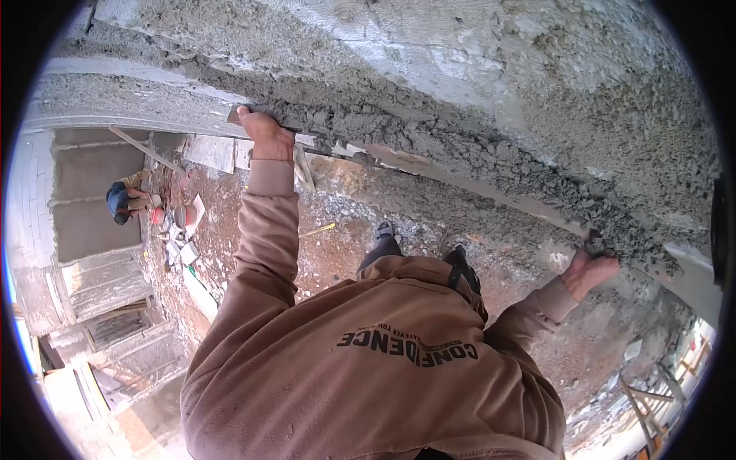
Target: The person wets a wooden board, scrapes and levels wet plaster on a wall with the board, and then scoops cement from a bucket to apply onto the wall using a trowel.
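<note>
A long straightedge [529, 205] runs slantwise along the wall, from upper left to lower right, with lumpy wet mortar [491, 157] piled along it. Near its left end, my left hand [268, 132] is closed on the edge, thumb up and fingers partly hidden. Farther along, at the lower right, my right hand [590, 270] is wrapped around the same straightedge, with mortar at its fingers. Above them rises the rough, mortar-covered wall [429, 61], with a smoother pale patch in the middle. Both arms are stretched wide.
Below lies rubble-strewn reddish ground [337, 253], where my feet stand. At the left, another person [123, 201] bends beside a reddish bucket [184, 215]. A wooden pole [146, 149] leans near there. Loose timber [640, 414] lies at the lower right.
</note>
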A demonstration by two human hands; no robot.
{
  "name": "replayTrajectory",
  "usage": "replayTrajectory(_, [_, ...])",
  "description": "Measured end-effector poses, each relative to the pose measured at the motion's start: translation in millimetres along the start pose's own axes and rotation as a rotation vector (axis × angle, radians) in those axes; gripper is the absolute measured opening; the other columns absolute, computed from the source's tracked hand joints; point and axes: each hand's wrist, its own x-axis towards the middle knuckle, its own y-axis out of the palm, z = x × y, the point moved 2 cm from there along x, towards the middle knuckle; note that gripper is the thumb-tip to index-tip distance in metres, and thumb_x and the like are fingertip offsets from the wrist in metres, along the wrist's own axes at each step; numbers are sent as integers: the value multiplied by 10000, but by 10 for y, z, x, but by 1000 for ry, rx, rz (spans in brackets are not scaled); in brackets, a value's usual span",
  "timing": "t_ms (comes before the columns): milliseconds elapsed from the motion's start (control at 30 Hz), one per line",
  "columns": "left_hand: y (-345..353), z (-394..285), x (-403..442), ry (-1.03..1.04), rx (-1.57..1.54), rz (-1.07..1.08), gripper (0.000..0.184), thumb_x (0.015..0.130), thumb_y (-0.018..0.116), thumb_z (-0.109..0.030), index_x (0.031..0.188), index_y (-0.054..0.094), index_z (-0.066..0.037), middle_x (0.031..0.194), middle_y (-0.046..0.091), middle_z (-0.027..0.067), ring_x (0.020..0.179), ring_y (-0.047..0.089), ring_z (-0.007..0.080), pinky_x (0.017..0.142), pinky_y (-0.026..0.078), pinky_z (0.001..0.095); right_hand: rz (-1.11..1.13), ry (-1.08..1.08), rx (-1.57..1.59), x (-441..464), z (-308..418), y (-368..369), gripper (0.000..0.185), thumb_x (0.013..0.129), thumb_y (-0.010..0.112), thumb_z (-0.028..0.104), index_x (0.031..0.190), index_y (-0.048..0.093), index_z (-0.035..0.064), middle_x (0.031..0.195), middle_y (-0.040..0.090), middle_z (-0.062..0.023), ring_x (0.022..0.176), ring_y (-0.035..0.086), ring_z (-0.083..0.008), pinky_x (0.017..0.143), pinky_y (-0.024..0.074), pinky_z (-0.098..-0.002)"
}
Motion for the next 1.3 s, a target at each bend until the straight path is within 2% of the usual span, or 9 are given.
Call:
replayTrajectory(200, [290, -78, -373, 49, -81, -97, 599, 960, 213, -434, 1367, 473, -80, 1351, 534, 129, 1237, 515, 332, 1051, 403, 531, 85, 32, -10, 286, 43, -168, 412, 983, 363, 280, 1229, 573, 25, 1147, 638, -154, 1013, 631, -313, 810, 566, -480])
replayTrajectory(433, [-30, -226, 71, 185, -142, -92, 570, 1006, 240, -398, 1400, 419, -27, 1397, 469, 159, 1259, 468, 320, 1096, 361, 449, 54, 22, -125, -112, 76, 162, 414, 985, 380, 338, 1216, 588, 65, 1144, 651, -104, 967, 640, -305, 747, 558, -471])
replayTrajectory(500, [-14, -569, 90, 94, -71, -193, 618, 984, 242, -434, 1420, 403, -27, 1422, 456, 156, 1283, 452, 330, 1106, 331, 530, 83, -47, -143, -537, 86, 526, 412, 987, 392, 359, 1209, 594, 77, 1135, 656, -101, 957, 641, -293, 733, 559, -477])
replayTrajectory(533, [-223, -639, 427, 120, -82, -86, 642, 971, 243, -448, 1436, 391, -30, 1444, 440, 155, 1318, 427, 337, 1111, 315, 560, 117, -40, -77, -646, 21, 609, 404, 991, 391, 364, 1206, 598, 91, 1109, 665, -97, 936, 644, -285, 710, 562, -479])
replayTrajectory(633, [-564, -829, 935, 69, 5, -270, 616, 917, 289, -406, 1392, 483, -64, 1419, 496, 124, 1293, 482, 341, 1098, 357, 557, 184, -31, -87, -1017, -35, 861, 394, 1000, 364, 346, 1181, 602, 90, 1068, 664, -86, 911, 643, -266, 684, 575, -467])
replayTrajectory(900, [-799, -824, 1170, 141, -40, -120, 556, 961, 376, -343, 1409, 433, -19, 1431, 479, 148, 1275, 496, 351, 1075, 399, 540, 230, -104, -63, -1235, -152, 1006, 385, 976, 257, 178, 1134, 529, -43, 983, 622, -204, 794, 653, -315, 595, 622, -479])
replayTrajectory(967, [-848, -890, 1002, 150, -44, -5, 539, 962, 404, -340, 1370, 458, 8, 1393, 513, 154, 1227, 530, 338, 1072, 408, 503, 297, -86, -131, -1090, -363, 776, 410, 1002, 289, 327, 1149, 549, 46, 951, 635, -124, 855, 668, -292, 600, 612, -447])
replayTrajectory(1133, [-1214, -1354, 587, 261, -49, -125, 447, 910, 558, -293, 1251, 559, -5, 1224, 619, 152, 1028, 627, 350, 889, 541, 499, 188, 71, -75, -1581, -747, 452, 380, 972, 267, 248, 1083, 516, -17, 922, 604, -186, 756, 646, -328, 573, 609, -449])
replayTrajectory(1300, [-1629, -2433, 585, 314, -79, 94, 331, 861, 641, -230, 1107, 623, -10, 1111, 662, 149, 957, 640, 315, 877, 530, 439, 30, 386, 104, -2145, -1442, -59, 383, 946, 241, 249, 1090, 520, 29, 959, 604, -199, 755, 641, -341, 558, 591, -463])
